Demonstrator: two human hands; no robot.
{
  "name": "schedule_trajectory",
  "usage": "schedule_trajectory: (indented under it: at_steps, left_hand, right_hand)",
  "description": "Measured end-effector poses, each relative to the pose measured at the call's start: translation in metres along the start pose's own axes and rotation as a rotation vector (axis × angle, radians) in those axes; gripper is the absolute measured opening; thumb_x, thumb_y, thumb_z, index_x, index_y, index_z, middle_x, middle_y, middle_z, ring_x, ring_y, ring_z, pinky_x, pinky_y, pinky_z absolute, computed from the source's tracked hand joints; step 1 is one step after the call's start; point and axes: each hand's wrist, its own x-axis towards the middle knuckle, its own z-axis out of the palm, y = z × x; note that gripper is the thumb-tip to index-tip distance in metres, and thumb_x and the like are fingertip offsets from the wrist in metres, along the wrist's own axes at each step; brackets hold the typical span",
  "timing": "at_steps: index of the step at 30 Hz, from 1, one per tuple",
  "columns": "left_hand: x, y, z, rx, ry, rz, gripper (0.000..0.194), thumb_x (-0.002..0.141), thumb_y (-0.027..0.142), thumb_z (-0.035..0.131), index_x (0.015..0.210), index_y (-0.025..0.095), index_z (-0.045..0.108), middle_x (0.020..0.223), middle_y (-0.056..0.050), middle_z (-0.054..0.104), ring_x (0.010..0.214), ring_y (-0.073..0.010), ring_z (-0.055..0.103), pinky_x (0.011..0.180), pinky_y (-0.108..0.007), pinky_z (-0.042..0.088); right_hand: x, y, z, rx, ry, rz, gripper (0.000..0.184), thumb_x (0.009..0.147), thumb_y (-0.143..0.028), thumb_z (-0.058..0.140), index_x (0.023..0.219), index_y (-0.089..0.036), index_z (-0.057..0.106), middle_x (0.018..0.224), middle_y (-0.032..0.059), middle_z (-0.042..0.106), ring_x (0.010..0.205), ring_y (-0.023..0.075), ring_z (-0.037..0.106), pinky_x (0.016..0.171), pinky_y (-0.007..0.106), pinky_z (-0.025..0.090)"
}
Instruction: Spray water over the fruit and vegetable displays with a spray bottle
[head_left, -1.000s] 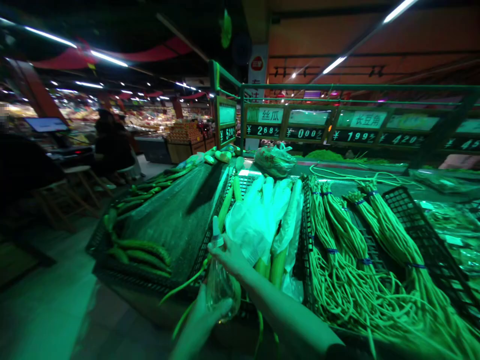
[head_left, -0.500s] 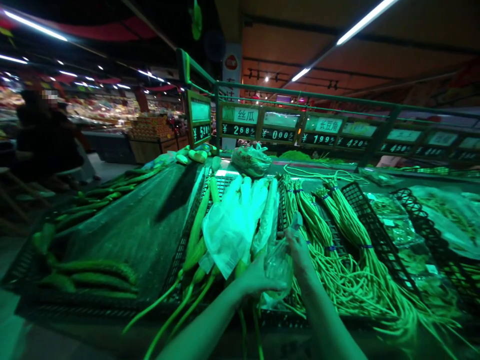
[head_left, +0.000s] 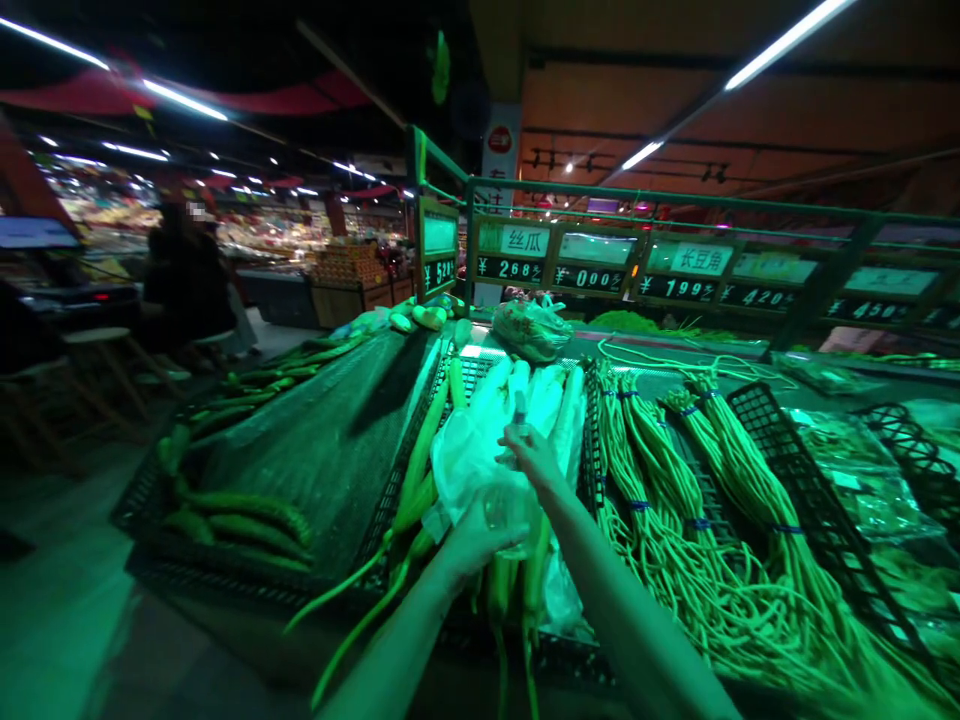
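Observation:
My left hand (head_left: 474,535) is closed around the lower part of a clear, see-through plastic thing (head_left: 514,512), roughly bottle-shaped; its exact kind is hard to make out. At its upper end my right hand (head_left: 531,452) has its fingers closed, with a slim translucent piece (head_left: 520,405) sticking up above them. Both hands are over a black crate of long green loofahs (head_left: 426,435), several of them wrapped in whitish plastic (head_left: 459,460). Some loofah ends hang over the crate's front edge below my hands.
Bundled long beans (head_left: 750,470) lie to the right, beyond a black crate wall (head_left: 594,430). To the left, a sloping tray (head_left: 300,440) holds several green gourds (head_left: 255,515). Price signs (head_left: 521,255) hang on a rail behind. A bagged vegetable (head_left: 531,332) sits at the back. People (head_left: 187,280) are at far left.
The view has swung left, so the display sits further right. My hands and the clear plastic thing have moved left from beside the beans to over the wrapped loofahs.

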Motion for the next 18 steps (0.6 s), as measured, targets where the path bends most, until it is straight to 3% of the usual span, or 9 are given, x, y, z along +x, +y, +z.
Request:
schedule_trajectory:
  at_steps: [2, 5, 8, 10, 14, 18]
  left_hand:
    - [-0.012, 0.0, -0.02, -0.015, 0.161, 0.038, 0.095, 0.058, 0.049, 0.097, 0.137, 0.015, 0.056, 0.141, -0.021, 0.066, 0.133, -0.0407, 0.062, 0.114, -0.054, 0.048]
    - [-0.029, 0.004, -0.044, -0.016, 0.299, 0.082, 0.093, 0.058, 0.051, 0.095, 0.135, 0.012, 0.058, 0.128, -0.021, 0.073, 0.124, -0.0421, 0.068, 0.11, -0.054, 0.051]
    - [-0.041, 0.013, -0.059, 0.008, 0.404, 0.101, 0.086, 0.06, 0.051, 0.094, 0.128, 0.011, 0.061, 0.116, -0.017, 0.078, 0.113, -0.0408, 0.073, 0.103, -0.052, 0.057]
    - [-0.045, 0.019, -0.063, 0.024, 0.441, 0.107, 0.083, 0.058, 0.051, 0.095, 0.124, 0.012, 0.064, 0.112, -0.015, 0.079, 0.11, -0.0396, 0.075, 0.101, -0.049, 0.058]
    - [-0.033, 0.028, -0.057, 0.039, 0.405, 0.123, 0.088, 0.059, 0.049, 0.095, 0.131, 0.013, 0.061, 0.12, -0.016, 0.077, 0.116, -0.039, 0.072, 0.106, -0.05, 0.054]
    - [-0.011, 0.021, -0.022, 0.123, 0.258, 0.083, 0.095, 0.055, 0.046, 0.097, 0.135, 0.015, 0.057, 0.132, -0.021, 0.069, 0.127, -0.0423, 0.064, 0.108, -0.054, 0.052]
  right_hand:
    - [0.006, -0.001, 0.038, -0.003, -0.149, 0.005, 0.056, 0.069, -0.07, 0.08, 0.087, -0.02, 0.064, 0.08, 0.0014, 0.072, 0.064, 0.0184, 0.071, 0.059, 0.028, 0.054]
    - [0.009, -0.005, 0.086, -0.055, -0.325, -0.024, 0.047, 0.072, -0.063, 0.084, 0.083, -0.021, 0.064, 0.077, -0.0015, 0.069, 0.072, 0.0193, 0.069, 0.065, 0.03, 0.054]
    - [0.009, -0.009, 0.116, -0.202, -0.453, -0.113, 0.045, 0.08, -0.065, 0.076, 0.084, -0.022, 0.063, 0.079, -0.0025, 0.065, 0.082, 0.0205, 0.066, 0.071, 0.03, 0.049]
    - [0.009, -0.013, 0.125, -0.222, -0.488, -0.143, 0.047, 0.082, -0.068, 0.073, 0.086, -0.023, 0.063, 0.08, -0.0029, 0.064, 0.083, 0.0204, 0.065, 0.071, 0.03, 0.047]
    - [0.014, -0.022, 0.11, -0.078, -0.413, -0.082, 0.049, 0.078, -0.07, 0.075, 0.087, -0.023, 0.062, 0.078, -0.0019, 0.065, 0.076, 0.0195, 0.066, 0.067, 0.03, 0.05]
    - [0.011, -0.028, 0.046, 0.051, -0.218, -0.055, 0.063, 0.07, -0.08, 0.071, 0.092, -0.022, 0.061, 0.084, 0.0026, 0.069, 0.069, 0.0193, 0.069, 0.064, 0.031, 0.053]
